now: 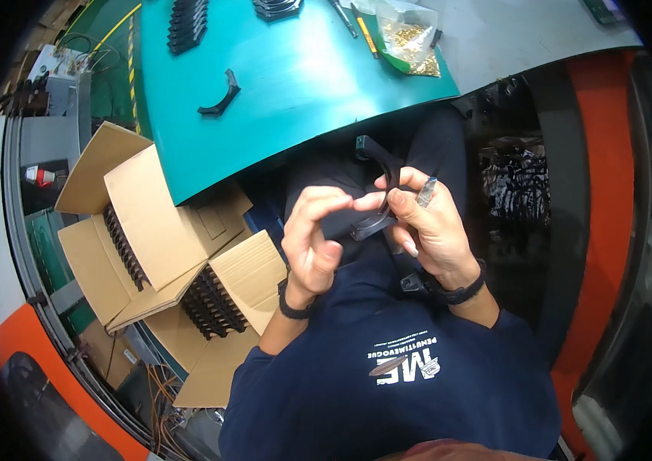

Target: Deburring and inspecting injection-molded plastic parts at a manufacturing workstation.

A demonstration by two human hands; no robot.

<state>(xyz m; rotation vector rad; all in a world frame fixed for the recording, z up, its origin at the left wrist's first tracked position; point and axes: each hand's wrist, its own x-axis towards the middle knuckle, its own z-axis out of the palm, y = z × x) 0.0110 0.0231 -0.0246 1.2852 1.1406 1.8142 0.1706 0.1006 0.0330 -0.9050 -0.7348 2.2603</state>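
The right hand's (441,234) fingers are clamped around the middle of a curved black bracket (393,170), held over the lap and partly hidden by them. A narrow greyish strip (426,192) sticks up beside that hand's thumb. At 8 o'clock from the bracket, the left hand (310,246) has thumb and forefinger apart, the forefinger reaching close to it; whether they touch cannot be told.

Further out, the green worktop's (287,84) edge crosses above the knees. On it, a loose curved piece (222,96) lies toward 10 o'clock, a stack of black pieces (187,29) beyond. Near 12 o'clock are a yellow-handled tool (366,32) and a clear bag (409,38) of small gold-coloured parts. Open cardboard boxes (157,207) holding black pieces crowd 8 to 9 o'clock; an orange panel (602,192) stands at 3 o'clock.
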